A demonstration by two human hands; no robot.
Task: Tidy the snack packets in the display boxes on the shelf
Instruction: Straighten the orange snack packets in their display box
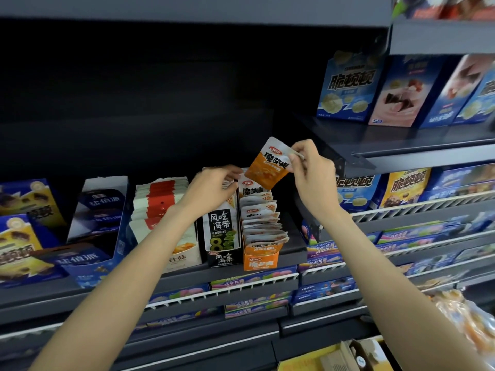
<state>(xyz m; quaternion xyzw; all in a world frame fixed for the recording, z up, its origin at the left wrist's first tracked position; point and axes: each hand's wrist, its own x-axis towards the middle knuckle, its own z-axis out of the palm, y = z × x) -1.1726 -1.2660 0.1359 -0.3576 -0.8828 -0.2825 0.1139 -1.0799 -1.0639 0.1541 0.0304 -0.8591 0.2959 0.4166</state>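
Two hands are up at the orange display box (260,259), which I read as "魔芋爽". My right hand (312,174) pinches one orange packet (269,164) with the same writing, tilted above the box's back. My left hand (214,187) curls on the top of the black box (222,236), "风吃海带", just left of it.

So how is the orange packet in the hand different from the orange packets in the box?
The orange packet in the hand is lifted above the shelf, tilted, with its whole front showing, pinched at its top edge by the right hand. The orange packets in the box stand packed in a row, overlapping, so mostly their tops show. Both share the same orange and white design.
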